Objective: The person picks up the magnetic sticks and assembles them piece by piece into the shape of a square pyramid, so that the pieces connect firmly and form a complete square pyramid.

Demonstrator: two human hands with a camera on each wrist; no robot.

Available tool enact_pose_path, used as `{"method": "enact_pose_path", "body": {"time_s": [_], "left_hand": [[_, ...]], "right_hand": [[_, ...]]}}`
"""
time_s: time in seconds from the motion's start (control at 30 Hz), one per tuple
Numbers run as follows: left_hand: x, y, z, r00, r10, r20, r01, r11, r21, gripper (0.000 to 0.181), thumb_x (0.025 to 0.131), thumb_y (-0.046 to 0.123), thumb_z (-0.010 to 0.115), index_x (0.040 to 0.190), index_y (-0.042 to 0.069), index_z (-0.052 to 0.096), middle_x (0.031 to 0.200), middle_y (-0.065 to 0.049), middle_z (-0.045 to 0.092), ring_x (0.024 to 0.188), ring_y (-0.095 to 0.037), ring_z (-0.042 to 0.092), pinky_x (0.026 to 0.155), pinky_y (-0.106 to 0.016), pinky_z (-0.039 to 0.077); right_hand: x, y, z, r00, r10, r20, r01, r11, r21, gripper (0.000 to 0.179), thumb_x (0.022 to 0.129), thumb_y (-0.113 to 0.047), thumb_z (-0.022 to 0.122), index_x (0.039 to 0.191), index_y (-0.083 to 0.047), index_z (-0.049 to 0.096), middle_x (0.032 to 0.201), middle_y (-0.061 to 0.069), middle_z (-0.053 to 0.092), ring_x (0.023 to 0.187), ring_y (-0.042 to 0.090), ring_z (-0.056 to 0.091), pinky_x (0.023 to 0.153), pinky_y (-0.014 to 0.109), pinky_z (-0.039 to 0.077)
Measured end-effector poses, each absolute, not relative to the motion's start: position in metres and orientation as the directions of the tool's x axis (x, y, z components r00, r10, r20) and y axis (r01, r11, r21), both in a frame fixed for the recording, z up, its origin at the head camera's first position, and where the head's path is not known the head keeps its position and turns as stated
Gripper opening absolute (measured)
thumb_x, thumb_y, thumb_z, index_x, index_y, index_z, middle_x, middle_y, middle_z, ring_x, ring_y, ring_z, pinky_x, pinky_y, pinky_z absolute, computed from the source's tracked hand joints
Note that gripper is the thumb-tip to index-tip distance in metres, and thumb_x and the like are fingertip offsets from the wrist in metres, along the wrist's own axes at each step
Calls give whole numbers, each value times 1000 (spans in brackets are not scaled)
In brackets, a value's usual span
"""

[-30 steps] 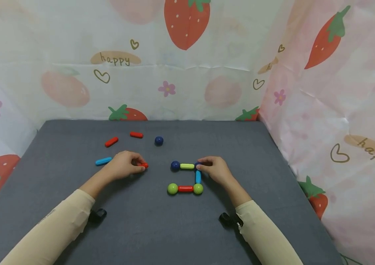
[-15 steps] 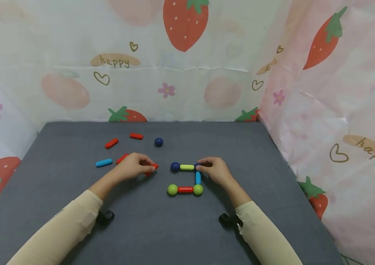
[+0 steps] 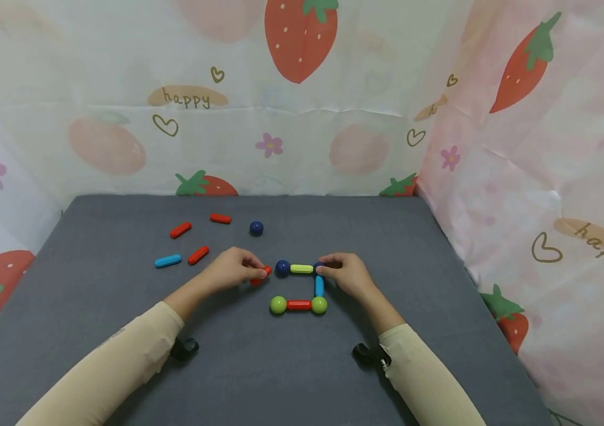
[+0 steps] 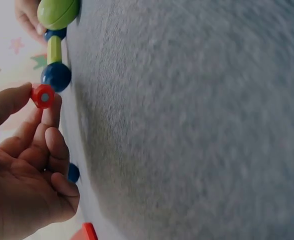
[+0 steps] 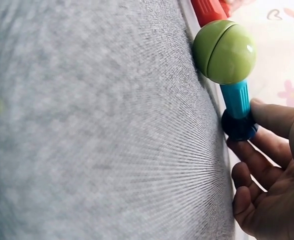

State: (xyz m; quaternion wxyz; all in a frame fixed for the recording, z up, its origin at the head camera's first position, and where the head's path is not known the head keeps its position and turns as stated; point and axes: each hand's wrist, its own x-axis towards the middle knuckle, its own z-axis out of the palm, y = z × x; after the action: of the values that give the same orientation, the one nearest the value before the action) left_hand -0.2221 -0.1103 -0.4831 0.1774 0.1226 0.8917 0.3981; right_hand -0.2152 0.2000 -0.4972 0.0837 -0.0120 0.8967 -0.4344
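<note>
Between thumb and fingertips my left hand (image 3: 233, 269) pinches a short red magnetic rod (image 4: 43, 96), a pale round disc showing in its end. It hovers just left of a dark blue ball (image 3: 283, 268). That ball joins a yellow-green rod (image 3: 302, 268) leading to a second dark blue ball (image 5: 239, 126), which my right hand (image 3: 350, 273) pinches. From there a light blue rod (image 3: 319, 286) runs toward me to a green ball (image 3: 320, 305). A red rod (image 3: 299, 305) links this to another green ball (image 3: 278, 305), leaving the shape's left side open.
Loose on the grey cloth at back left lie red rods (image 3: 198, 255) and a light blue rod (image 3: 167, 261). A single dark blue ball (image 3: 256, 228) sits behind the joined pieces. Strawberry-print curtain (image 3: 302, 136) borders the table's back and sides.
My left hand has carried the red rod rightward, up close to the left dark blue ball, uncovering another red rod behind it. The right hand keeps its place on the corner ball.
</note>
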Motion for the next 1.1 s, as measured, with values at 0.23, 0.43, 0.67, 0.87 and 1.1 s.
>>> {"method": "enact_pose_path", "body": {"time_s": [0.23,0.43,0.67,0.87,1.1], "left_hand": [[-221,-99,-486,-913,334,-236,54,670,740,22,92,40,76,101,20,79,90,2,71,81,-19,59,68,-33,48],[-220,-93,-488,-918,308,-248,30,679,734,21,91,39,77,97,19,79,87,1,69,78,-18,57,66,-32,46],[-218,-86,-486,-924,302,-236,35,678,734,19,91,38,77,93,19,79,85,2,69,76,-18,57,65,-32,46],[-216,-81,-484,-917,311,-250,24,669,743,21,91,39,77,94,18,79,87,2,70,77,-17,58,65,-31,47],[-211,-75,-484,-921,297,-251,7,658,753,20,91,38,77,89,18,79,82,0,70,70,-17,58,62,-31,46]], "right_hand": [[-215,199,-495,-986,-89,-141,55,622,-781,29,93,-33,77,119,-21,77,120,2,72,111,22,64,93,43,53],[-215,198,-494,-985,-92,-147,59,623,-780,29,93,-33,78,119,-22,77,120,1,72,110,21,64,92,42,53],[-215,199,-493,-985,-83,-152,66,628,-775,29,93,-35,77,118,-21,77,120,2,72,110,22,64,92,42,53],[-215,200,-494,-986,-80,-144,62,630,-774,28,93,-35,77,118,-22,77,119,1,72,109,21,64,91,42,53],[-216,198,-496,-986,-78,-150,67,633,-771,28,93,-35,78,118,-22,77,118,1,72,107,20,64,90,41,53]]}}
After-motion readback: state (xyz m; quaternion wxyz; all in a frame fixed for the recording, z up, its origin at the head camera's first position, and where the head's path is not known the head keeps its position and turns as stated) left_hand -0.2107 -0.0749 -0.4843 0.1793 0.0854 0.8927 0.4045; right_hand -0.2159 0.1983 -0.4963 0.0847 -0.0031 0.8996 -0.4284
